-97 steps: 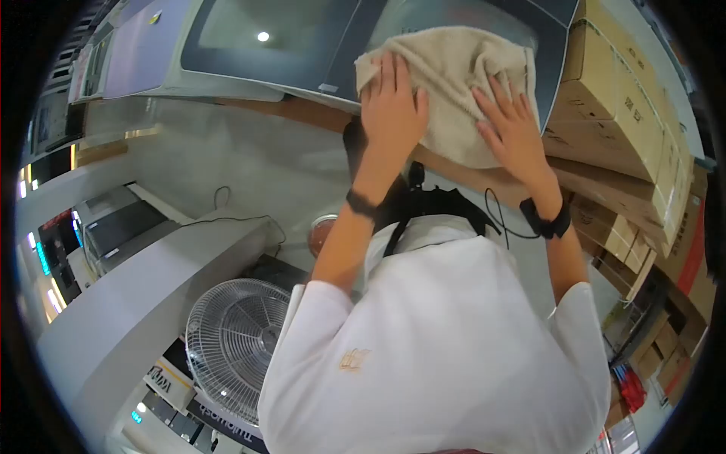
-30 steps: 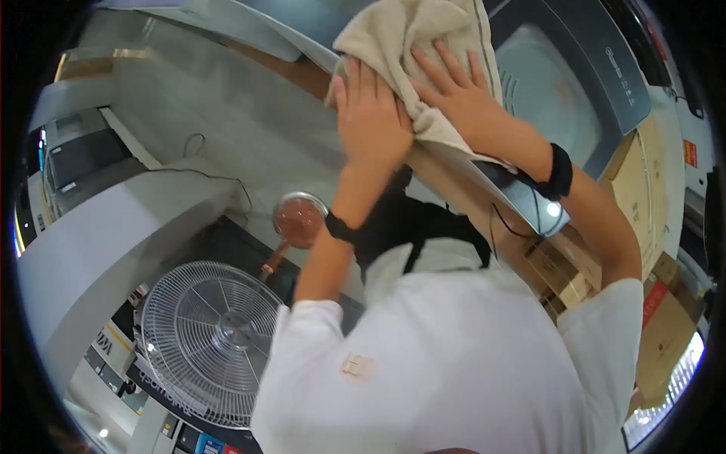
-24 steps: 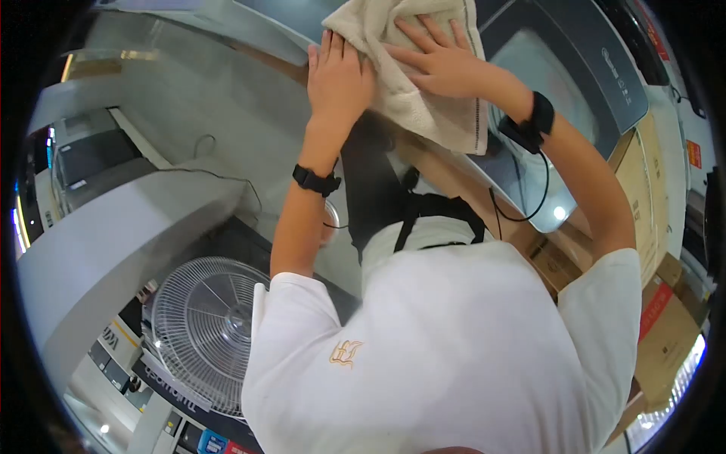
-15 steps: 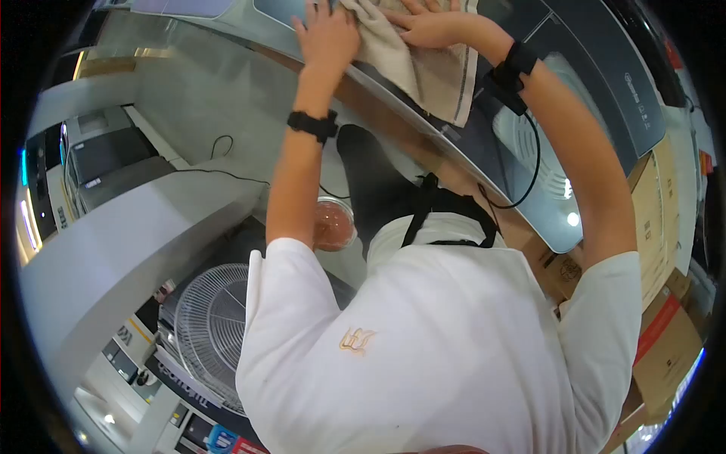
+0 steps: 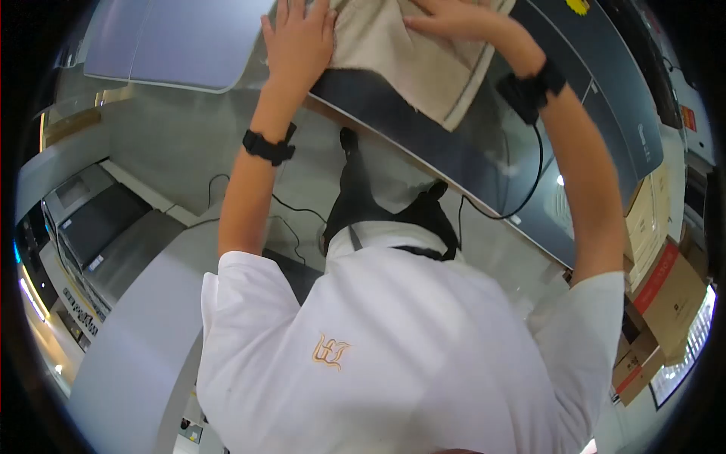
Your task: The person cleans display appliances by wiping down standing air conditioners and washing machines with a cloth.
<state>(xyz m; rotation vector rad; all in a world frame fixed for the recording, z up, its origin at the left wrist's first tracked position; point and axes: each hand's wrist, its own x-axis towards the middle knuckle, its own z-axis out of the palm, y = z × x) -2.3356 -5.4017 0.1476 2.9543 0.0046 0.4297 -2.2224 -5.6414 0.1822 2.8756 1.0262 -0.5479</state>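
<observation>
Both my hands rest on a beige cloth [image 5: 393, 57] spread over a dark glossy panel [image 5: 423, 132] at the top of the head view. My left hand [image 5: 299, 41] lies flat at the cloth's left edge, fingers spread and pointing away from me. My right hand [image 5: 454, 19] presses on the cloth's upper part with fingers stretched out; the top of the frame cuts off some of it. Each wrist wears a black band, and a black cable [image 5: 538, 163] hangs from the right one.
A pale lilac panel [image 5: 174, 41] lies left of my left hand. Cardboard boxes [image 5: 669, 303] stand at the right. A curved white counter [image 5: 136, 325] and a dark appliance [image 5: 102, 216] are at the left. Thin cables [image 5: 299, 208] run over the floor.
My view has shifted, and more of the lilac panel shows. The cloth looks flatter under my hands. The fan and the clear tub of pink contents are out of view.
</observation>
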